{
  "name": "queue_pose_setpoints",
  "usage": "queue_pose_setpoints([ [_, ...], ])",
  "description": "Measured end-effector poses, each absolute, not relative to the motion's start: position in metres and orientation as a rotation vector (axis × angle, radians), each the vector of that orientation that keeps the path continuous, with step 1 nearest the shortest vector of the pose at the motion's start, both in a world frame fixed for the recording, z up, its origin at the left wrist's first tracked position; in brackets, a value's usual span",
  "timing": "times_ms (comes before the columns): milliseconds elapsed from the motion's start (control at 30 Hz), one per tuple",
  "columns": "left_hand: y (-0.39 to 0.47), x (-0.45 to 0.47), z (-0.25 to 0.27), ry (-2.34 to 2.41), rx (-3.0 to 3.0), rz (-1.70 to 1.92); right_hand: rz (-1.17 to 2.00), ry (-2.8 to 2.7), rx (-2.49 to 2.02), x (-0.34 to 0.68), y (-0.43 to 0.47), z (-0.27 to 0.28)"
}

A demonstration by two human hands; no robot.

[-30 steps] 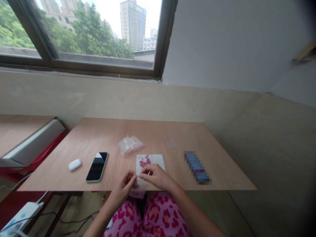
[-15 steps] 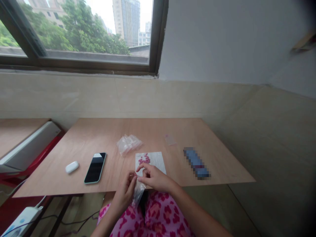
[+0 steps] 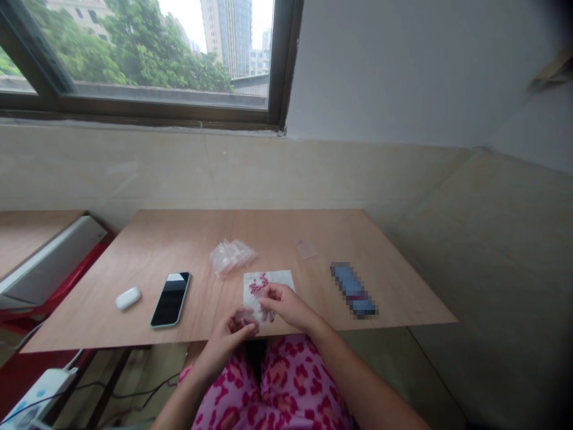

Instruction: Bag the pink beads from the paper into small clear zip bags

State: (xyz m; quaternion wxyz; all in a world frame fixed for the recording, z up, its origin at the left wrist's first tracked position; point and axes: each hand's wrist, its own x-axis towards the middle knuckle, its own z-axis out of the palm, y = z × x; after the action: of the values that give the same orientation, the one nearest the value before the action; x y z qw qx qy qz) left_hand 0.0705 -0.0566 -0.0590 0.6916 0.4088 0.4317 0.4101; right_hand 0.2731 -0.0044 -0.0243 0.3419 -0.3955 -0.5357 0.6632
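My left hand (image 3: 237, 327) is at the table's front edge, thumb stretched towards the right and its other fingers curved and smeared by motion. Just right of it, my right hand (image 3: 284, 304) hovers over a white sheet of paper (image 3: 285, 277), thumb and forefinger close together. Something pale and blurred shows below its fingertips; I cannot make out what. Small pink-red beads (image 3: 258, 283) lie in a loose group on the paper, beyond my fingers. Behind the paper is a pile of clear plastic bags (image 3: 233, 257). One flat clear bag (image 3: 307, 248) with small pink marks lies apart.
On the left of the wooden table (image 3: 179, 233) lie a phone (image 3: 171, 300) and a white earbud case (image 3: 128, 298). A pixelated blue object (image 3: 353, 289) rests on the right. The tiled wall (image 3: 250, 173) meets the table's far side. A white power strip (image 3: 42, 394) stands lower left.
My hands have parted slightly, the right moving up and right over the paper. The clear bag that hung below my fingers no longer shows there. The view has shifted slightly.
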Motion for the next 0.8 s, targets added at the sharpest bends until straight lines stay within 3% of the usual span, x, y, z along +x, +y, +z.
queue_pose_setpoints([
  [567,-0.050,0.058,-0.068,1.038,0.775,0.948,1.855,-1.188,-1.078,0.278,-0.001,-0.030],
  [800,-0.045,0.052,-0.073,1.133,0.933,0.986,1.483,-0.745,-1.100,0.344,0.070,-0.035],
])
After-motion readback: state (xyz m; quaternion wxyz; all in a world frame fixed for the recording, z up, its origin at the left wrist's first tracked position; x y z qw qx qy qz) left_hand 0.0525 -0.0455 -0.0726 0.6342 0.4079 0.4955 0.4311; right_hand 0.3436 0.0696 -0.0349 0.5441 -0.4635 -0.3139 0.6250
